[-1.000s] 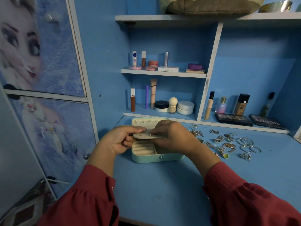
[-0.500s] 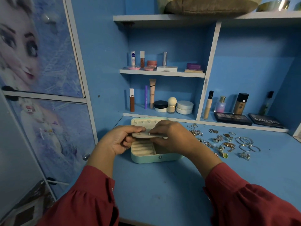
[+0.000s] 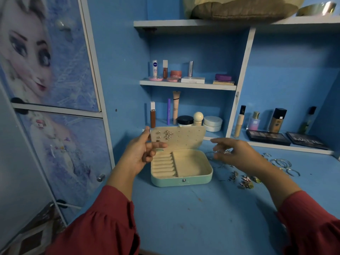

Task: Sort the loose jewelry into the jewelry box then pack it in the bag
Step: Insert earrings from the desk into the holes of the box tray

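The mint-green jewelry box [image 3: 181, 182] lies open in the middle of the blue desk. Its lid stands upright, and several stud earrings [image 3: 166, 134] are pinned on the lid's cream panel. The ring rolls and the right compartment look bare. My left hand [image 3: 140, 154] is at the box's left side, fingers apart, with the thumb at the lid's left edge. My right hand [image 3: 239, 156] hovers just right of the box over the loose jewelry [image 3: 245, 180], fingers spread and blurred. Silver bangles [image 3: 281, 163] lie further right.
Cosmetics bottles [image 3: 176, 109] and jars fill the shelves behind the box. Two dark palettes [image 3: 267, 138] sit on the ledge at the right. An olive-brown padded item [image 3: 239, 8] rests on the top shelf. A cupboard door [image 3: 55, 70] with a cartoon picture stands at the left.
Both hands have let go of the cream earring panel, which now stands up against the lid. My right hand has moved right toward the loose jewelry, and my left hand has drawn back to the lid's edge.
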Demonstrator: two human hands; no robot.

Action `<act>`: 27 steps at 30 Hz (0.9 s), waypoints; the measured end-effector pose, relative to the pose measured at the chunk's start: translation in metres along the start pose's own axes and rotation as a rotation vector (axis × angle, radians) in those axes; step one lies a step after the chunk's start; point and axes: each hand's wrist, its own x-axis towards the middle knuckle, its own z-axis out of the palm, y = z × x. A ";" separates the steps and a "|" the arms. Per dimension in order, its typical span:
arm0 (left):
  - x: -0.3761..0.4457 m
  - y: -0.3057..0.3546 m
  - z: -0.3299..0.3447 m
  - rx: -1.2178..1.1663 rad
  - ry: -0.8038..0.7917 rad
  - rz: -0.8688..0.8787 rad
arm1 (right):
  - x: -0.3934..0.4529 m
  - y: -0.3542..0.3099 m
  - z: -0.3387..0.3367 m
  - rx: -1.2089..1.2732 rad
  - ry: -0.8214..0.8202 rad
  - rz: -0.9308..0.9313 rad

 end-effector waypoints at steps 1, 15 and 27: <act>0.002 -0.001 0.000 -0.007 0.021 0.017 | 0.000 0.004 -0.003 -0.023 -0.004 0.018; 0.021 -0.019 -0.003 0.123 0.185 0.123 | -0.010 0.019 -0.033 -0.260 -0.173 0.201; 0.027 -0.023 -0.007 0.117 0.149 0.110 | -0.015 0.020 -0.035 -0.216 -0.215 0.225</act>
